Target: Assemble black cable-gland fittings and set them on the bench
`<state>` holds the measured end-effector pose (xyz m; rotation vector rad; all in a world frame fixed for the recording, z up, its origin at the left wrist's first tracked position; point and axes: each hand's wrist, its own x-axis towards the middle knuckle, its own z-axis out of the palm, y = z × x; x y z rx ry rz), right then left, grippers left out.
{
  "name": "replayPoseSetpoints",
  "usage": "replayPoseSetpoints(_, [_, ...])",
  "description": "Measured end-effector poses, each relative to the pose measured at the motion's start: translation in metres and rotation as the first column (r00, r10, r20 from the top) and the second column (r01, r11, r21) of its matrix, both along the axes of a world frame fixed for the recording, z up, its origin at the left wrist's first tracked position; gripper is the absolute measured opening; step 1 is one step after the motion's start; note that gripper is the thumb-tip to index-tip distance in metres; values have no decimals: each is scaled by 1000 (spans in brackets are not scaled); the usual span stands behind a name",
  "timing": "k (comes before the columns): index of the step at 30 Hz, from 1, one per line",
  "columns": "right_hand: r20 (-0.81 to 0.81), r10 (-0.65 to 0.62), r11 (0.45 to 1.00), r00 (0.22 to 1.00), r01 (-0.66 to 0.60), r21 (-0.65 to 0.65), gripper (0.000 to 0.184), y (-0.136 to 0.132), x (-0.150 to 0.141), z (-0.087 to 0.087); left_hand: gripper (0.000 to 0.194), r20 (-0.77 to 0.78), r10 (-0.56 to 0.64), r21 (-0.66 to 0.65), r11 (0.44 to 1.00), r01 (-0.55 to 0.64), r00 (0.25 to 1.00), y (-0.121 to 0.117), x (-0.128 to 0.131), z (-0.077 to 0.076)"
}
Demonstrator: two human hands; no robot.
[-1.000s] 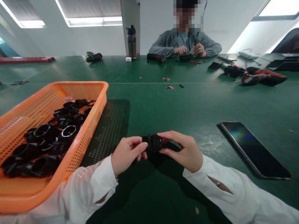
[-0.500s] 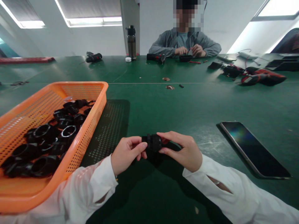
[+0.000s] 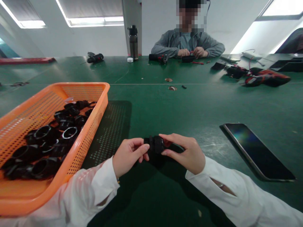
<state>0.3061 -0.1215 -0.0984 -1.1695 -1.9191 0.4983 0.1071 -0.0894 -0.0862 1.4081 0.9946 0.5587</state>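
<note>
Still, the black fitting (image 3: 155,145) hardly shifts, pinched at one end by the left hand (image 3: 129,155) and the other by the right hand (image 3: 188,152), over the worktop (image 3: 165,110) near the orange basket (image 3: 107,91), so the handling seems little advanced.

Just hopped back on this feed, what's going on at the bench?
The person's left hand pinches one end of a black fitting while the right hand grips the other. More black parts lie in the orange basket on the left, and a phone lies on the green table to the right. Across the table, another person has both hands at something too small to make out.
</note>
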Motion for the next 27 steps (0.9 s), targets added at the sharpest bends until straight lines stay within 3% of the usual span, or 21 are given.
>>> replayPoseSetpoints(9, [3,-1,1000,1000,1,-25,28,0,0,1,27,-8,1,-9,1000,-1,1000,0,1,2])
replayPoseSetpoints(17, [-45,36,999,998,-36,3,35,1,0,-10,28,-11,2,-16,1000,-2,1000,-1,1,3])
replayPoseSetpoints(22, [15,70,998,997,-70,-5,34,2,1,-4,28,-26,4,-23,1000,-4,1000,-1,2,4])
replayPoseSetpoints(27, [62,19,998,998,-22,50,30,0,0,0,28,-24,6,-29,1000,-6,1000,-1,2,4])
